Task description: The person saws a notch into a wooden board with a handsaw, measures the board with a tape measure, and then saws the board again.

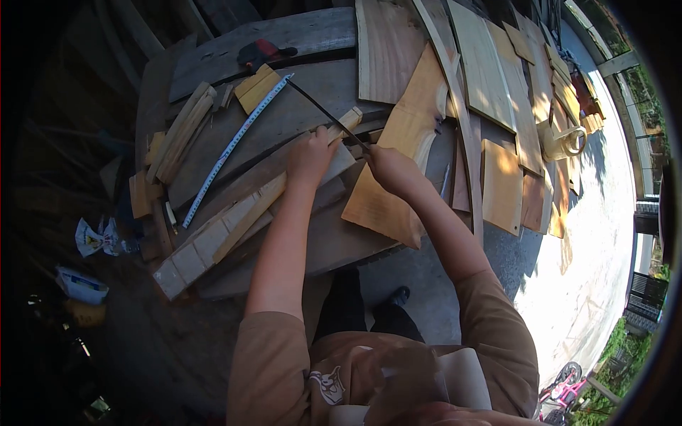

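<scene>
Our left hand (310,157) closes on a wood strip (249,211) at mid-bench. Just right of it, our right hand (389,167) grips a thin dark blade (323,110) that slants far-left. A tape measure (231,149) lies to the left.

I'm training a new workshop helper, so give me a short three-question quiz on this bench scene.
1. True or false: the left hand rests on a wooden strip.
2. What does the right hand hold? A a hammer; B a thin dark tool; C a cup.
3. Fill in: the tape measure lies to the ___ of the left hand.
Key: 1 true; 2 B; 3 left.
</scene>
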The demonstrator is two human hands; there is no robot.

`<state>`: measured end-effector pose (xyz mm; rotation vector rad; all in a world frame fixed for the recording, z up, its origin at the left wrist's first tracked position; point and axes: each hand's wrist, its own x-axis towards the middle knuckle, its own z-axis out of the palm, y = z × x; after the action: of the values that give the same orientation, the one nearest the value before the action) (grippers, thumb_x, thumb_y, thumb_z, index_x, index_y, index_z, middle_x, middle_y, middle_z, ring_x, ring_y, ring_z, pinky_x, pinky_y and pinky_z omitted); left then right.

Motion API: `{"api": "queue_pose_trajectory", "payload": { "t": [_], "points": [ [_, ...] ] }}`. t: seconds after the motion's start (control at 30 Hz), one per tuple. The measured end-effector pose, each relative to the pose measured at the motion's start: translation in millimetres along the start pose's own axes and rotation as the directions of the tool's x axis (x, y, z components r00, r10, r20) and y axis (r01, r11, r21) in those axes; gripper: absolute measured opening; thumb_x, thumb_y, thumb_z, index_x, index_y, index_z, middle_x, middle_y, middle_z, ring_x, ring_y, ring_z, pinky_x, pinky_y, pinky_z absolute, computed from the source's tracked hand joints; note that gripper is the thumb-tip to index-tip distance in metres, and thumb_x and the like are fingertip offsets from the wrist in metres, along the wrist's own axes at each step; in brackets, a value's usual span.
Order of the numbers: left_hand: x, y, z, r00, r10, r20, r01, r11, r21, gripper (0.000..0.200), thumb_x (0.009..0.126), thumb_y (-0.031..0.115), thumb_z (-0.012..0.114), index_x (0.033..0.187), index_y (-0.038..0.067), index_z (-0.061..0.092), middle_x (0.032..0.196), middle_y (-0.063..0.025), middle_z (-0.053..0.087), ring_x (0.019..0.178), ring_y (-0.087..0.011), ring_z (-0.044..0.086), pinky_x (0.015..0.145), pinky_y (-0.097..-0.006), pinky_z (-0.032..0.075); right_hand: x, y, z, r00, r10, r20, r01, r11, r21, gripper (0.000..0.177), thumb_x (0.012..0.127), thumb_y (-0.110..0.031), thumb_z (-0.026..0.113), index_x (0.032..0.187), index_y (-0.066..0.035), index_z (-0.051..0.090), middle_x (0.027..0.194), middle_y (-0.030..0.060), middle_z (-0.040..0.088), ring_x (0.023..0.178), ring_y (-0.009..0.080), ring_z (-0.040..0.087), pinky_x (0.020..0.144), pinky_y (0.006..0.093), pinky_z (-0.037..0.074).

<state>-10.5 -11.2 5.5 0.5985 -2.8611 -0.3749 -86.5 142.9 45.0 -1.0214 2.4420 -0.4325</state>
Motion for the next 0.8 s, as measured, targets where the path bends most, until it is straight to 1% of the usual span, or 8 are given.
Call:
{"api": "queue_pose_trajectory", "payload": {
  "t": [0.13, 0.2, 0.27, 0.4, 0.47, 0.6, 0.7, 0.8],
  "points": [
    [-0.1, -5.3, 3.8, 1.000, 0.016, -0.004, -0.016, 0.999, 0.042, 0.031, 0.079, 0.034, 0.058, 0.078, 0.005, 0.048, 0.068, -0.0138, 0.062, 0.063, -0.0303, 0.062, 0.053, -0.0394, 0.049, 11.0, -0.8, 9.7, 0.997, -0.026, -0.069, 0.027, 1.000, 0.009, 0.029, 0.090, -0.029, 0.039, 0.088, -0.003, 0.052, 0.075, 0.0189, 0.061, 0.073, 0.0353, 0.060, 0.064, 0.0445, 0.047],
    [1.3, -5.1, 2.0, 0.999, 0.035, -0.020, -0.034, 0.999, 0.034, 0.031, 0.079, 0.034, 0.058, 0.078, 0.005, 0.048, 0.069, -0.0142, 0.062, 0.063, -0.0304, 0.062, 0.052, -0.0394, 0.049, -21.2, 15.3, 13.3, 0.997, 0.018, -0.076, -0.021, 0.999, -0.035, 0.029, 0.090, -0.030, 0.040, 0.086, -0.003, 0.052, 0.071, 0.0184, 0.060, 0.068, 0.0352, 0.060, 0.060, 0.0447, 0.047],
    [2.4, -3.9, 1.2, 1.000, 0.011, 0.019, -0.011, 1.000, 0.016, 0.031, 0.080, 0.034, 0.058, 0.077, 0.005, 0.048, 0.068, -0.0141, 0.061, 0.062, -0.0305, 0.061, 0.052, -0.0395, 0.049, -63.7, 29.9, 17.2, 0.988, 0.153, -0.020, -0.154, 0.985, -0.076, 0.029, 0.090, -0.030, 0.039, 0.084, -0.004, 0.050, 0.067, 0.0181, 0.060, 0.064, 0.0352, 0.060, 0.056, 0.0452, 0.047],
    [0.1, -4.8, 7.3, 0.999, 0.032, -0.005, -0.031, 0.999, 0.021, 0.032, 0.080, 0.034, 0.058, 0.077, 0.005, 0.048, 0.067, -0.0141, 0.061, 0.062, -0.0305, 0.061, 0.052, -0.0397, 0.049, -98.5, 38.0, 12.4, 0.973, 0.229, 0.034, -0.225, 0.970, -0.096, 0.029, 0.090, -0.030, 0.040, 0.084, -0.003, 0.050, 0.067, 0.0187, 0.059, 0.064, 0.0354, 0.060, 0.055, 0.0458, 0.046],
    [1.0, -4.0, 4.6, 1.000, 0.017, -0.013, -0.017, 0.999, 0.034, 0.032, 0.079, 0.034, 0.059, 0.077, 0.005, 0.048, 0.066, -0.0143, 0.061, 0.062, -0.0309, 0.061, 0.052, -0.0398, 0.049, -75.0, 32.5, 11.0, 0.994, 0.107, -0.035, -0.109, 0.993, -0.056, 0.028, 0.090, -0.030, 0.040, 0.085, -0.005, 0.049, 0.064, 0.0198, 0.058, 0.062, 0.0381, 0.058, 0.055, 0.0473, 0.045],
    [0.5, -2.8, 4.5, 1.000, 0.023, -0.012, -0.022, 0.998, 0.062, 0.031, 0.079, 0.034, 0.059, 0.077, 0.005, 0.048, 0.067, -0.0149, 0.061, 0.062, -0.0313, 0.061, 0.052, -0.0399, 0.049, -2.5, 11.7, 15.8, 0.995, -0.037, -0.092, 0.039, 0.999, 0.016, 0.028, 0.090, -0.028, 0.039, 0.086, -0.002, 0.049, 0.069, 0.0197, 0.059, 0.068, 0.0374, 0.059, 0.060, 0.0467, 0.045],
    [2.6, -4.2, 3.7, 1.000, 0.015, 0.001, -0.015, 0.997, 0.079, 0.031, 0.079, 0.034, 0.060, 0.077, 0.005, 0.048, 0.068, -0.0152, 0.061, 0.062, -0.0319, 0.061, 0.052, -0.0400, 0.049, 2.6, 6.6, 13.1, 0.997, -0.050, -0.053, 0.051, 0.999, 0.017, 0.027, 0.090, -0.027, 0.039, 0.087, -0.002, 0.049, 0.073, 0.0202, 0.059, 0.071, 0.0370, 0.059, 0.062, 0.0464, 0.045],
    [2.7, -3.3, 3.1, 0.999, 0.035, -0.007, -0.035, 0.998, 0.048, 0.032, 0.079, 0.034, 0.060, 0.078, 0.005, 0.048, 0.067, -0.0152, 0.060, 0.062, -0.0317, 0.061, 0.052, -0.0400, 0.049, -42.7, 22.9, 3.7, 0.996, 0.074, 0.046, -0.074, 0.997, 0.005, 0.027, 0.089, -0.028, 0.040, 0.087, -0.003, 0.050, 0.074, 0.0200, 0.060, 0.072, 0.0371, 0.059, 0.062, 0.0465, 0.046]
  ]
}}
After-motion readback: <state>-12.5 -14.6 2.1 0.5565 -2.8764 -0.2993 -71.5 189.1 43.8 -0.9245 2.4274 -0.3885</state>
